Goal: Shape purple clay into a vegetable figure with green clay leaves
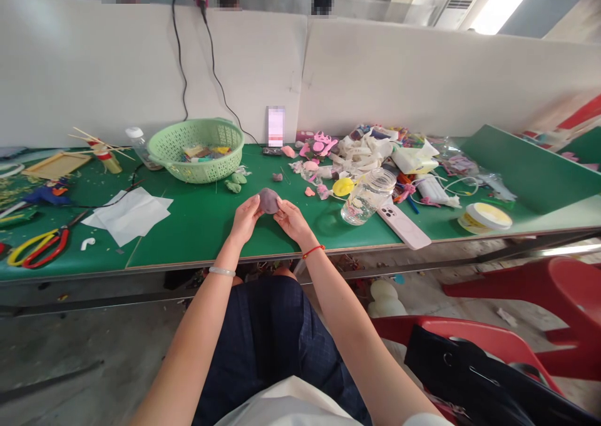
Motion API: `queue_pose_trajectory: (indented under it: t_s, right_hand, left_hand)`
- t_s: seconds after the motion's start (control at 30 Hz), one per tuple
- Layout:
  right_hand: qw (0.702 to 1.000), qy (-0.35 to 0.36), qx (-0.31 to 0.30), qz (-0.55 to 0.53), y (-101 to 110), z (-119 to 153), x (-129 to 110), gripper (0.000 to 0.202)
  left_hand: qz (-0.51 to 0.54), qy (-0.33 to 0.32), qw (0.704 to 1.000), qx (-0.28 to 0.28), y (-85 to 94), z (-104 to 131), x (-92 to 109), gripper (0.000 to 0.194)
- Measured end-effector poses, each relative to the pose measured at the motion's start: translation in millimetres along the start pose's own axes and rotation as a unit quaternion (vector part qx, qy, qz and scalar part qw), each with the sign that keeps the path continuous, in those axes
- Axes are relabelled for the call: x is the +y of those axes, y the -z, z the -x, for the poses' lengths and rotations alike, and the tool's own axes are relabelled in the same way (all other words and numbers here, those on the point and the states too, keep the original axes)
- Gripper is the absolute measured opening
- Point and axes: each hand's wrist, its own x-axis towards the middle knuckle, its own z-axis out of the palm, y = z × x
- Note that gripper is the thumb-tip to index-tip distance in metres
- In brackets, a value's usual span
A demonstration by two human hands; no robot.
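A flattened grey-purple piece of clay (269, 201) is held up between my two hands, above the front of the green table (188, 238). My left hand (246, 218) grips its left edge, fingers closed. On the opposite edge, my right hand (292, 219) pinches it between thumb and fingers. Just behind it lies a small lump of the same colour (277, 177). Green clay lumps (235, 183) sit to the left of that, and a yellow piece (343, 187) lies to the right. A phone with a lit screen (276, 127) stands against the white partition.
A green basket (197, 174) stands behind my left hand. White paper (129, 216) and red-and-yellow scissors (44, 247) lie left. To the right are a tilted glass jar (369, 195), a pink phone (404, 225), a tub (484, 218) and heaped wrappers (361, 153). A red chair (474, 335) stands beside me.
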Motion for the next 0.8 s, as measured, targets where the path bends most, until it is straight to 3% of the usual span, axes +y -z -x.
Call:
queue_pose_trajectory:
  t_s: [0.33, 0.63, 0.8]
  right_hand:
    - [0.999, 0.012, 0.017, -0.027, 1.1, -1.2, -1.5, 0.035]
    - [0.999, 0.031, 0.001, -0.014, 6.7, -4.5, 2.1, 0.050]
    - [1.000, 0.022, 0.022, -0.008, 6.6, -3.8, 1.1, 0.049]
  left_hand:
    - [-0.049, 0.019, 0.998, -0.023, 2.7, -1.6, -5.8, 0.049]
    - [-0.104, -0.002, 0.995, -0.009, 5.4, -3.4, -10.0, 0.049]
    - [-0.065, -0.007, 0.998, 0.010, 2.2, -1.9, -7.6, 0.052]
